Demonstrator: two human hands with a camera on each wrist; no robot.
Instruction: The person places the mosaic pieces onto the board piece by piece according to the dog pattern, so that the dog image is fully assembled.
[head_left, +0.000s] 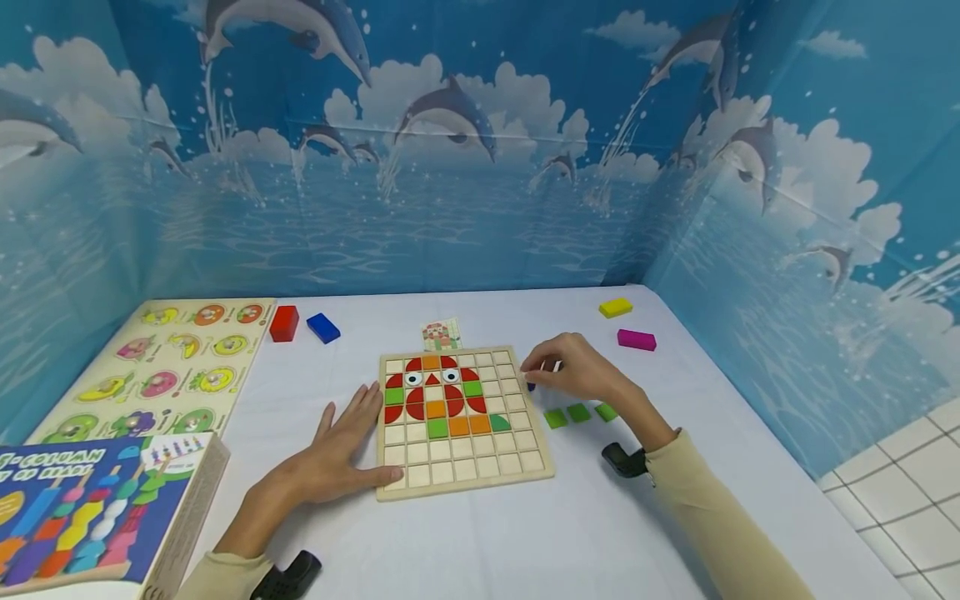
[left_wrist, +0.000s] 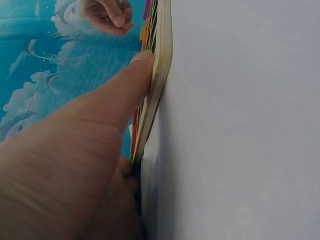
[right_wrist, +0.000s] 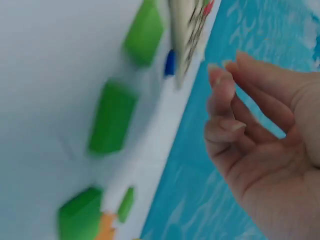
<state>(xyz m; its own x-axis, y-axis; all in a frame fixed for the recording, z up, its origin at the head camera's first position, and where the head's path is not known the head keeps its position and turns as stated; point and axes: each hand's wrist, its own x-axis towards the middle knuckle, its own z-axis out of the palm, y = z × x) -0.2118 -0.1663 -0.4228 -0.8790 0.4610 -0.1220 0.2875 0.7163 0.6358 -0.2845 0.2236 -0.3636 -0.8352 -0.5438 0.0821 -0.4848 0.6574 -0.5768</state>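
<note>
A wooden grid board [head_left: 465, 483] lies on the table. Red, orange, green and white eye-marked tiles [head_left: 435, 387] form an owl-like picture in its cells. My left hand [head_left: 337, 454] lies along the board's left side with fingers spread. Its thumb [left_wrist: 132, 82] rests on the frame at the near left corner. My right hand [head_left: 573, 367] hovers by the right edge with loosely curled fingers; I see nothing between them in the right wrist view. Below those fingers a small dark blue piece [head_left: 531, 386] sits beside the board. Several green tiles [head_left: 578, 412] lie nearby.
A small picture card [head_left: 442, 334] lies behind the board. Red [head_left: 283, 323] and blue [head_left: 323, 327] blocks stand at the back left, yellow [head_left: 615, 307] and magenta [head_left: 636, 339] ones at the back right. A fruit sheet [head_left: 172, 360] and a toy box [head_left: 97, 508] occupy the left.
</note>
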